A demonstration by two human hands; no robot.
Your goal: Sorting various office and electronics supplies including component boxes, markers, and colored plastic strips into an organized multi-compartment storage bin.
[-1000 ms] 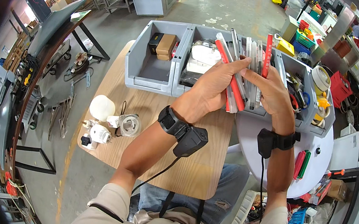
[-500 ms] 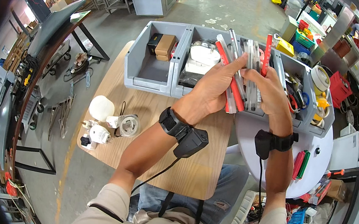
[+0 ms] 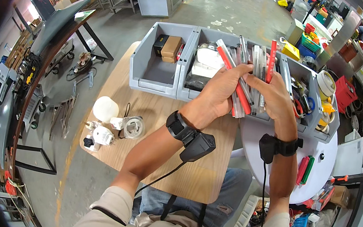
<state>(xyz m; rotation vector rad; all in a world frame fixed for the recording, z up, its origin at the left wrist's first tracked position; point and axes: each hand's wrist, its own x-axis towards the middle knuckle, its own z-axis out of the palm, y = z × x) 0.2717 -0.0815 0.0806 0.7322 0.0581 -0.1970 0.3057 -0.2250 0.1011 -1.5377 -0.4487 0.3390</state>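
A bundle of pens [image 3: 244, 99], several with clear barrels and a few red, is held up in front of a row of grey bins [image 3: 153, 85], over the gap between two tables. The left hand [image 3: 216, 90] grips the lower left part of the bundle, its fingers closed around the slanting red and clear pens, thumb laid across them and pointing up to the right. The right hand [image 3: 278, 97] grasps the more upright pens, including a red one standing tallest at the right, with its thumb reaching across toward the left thumb; the two tips meet or nearly so. The far fingers are hidden behind the pens, so how tightly they curl is hard to tell. The left forearm slants up to the right, while the right forearm rises nearly straight; each wrist wears a black strapped device [image 3: 280, 146]. In the leftmost bin sit a brown box [image 3: 171, 48] and a black box [image 3: 160, 45]. White plug adapters [image 3: 104, 136] and a clear round container [image 3: 133, 127] rest on the wooden tabletop [image 3: 182, 177]; red and green sticks [image 3: 308, 170] lie on the white tabletop at right.
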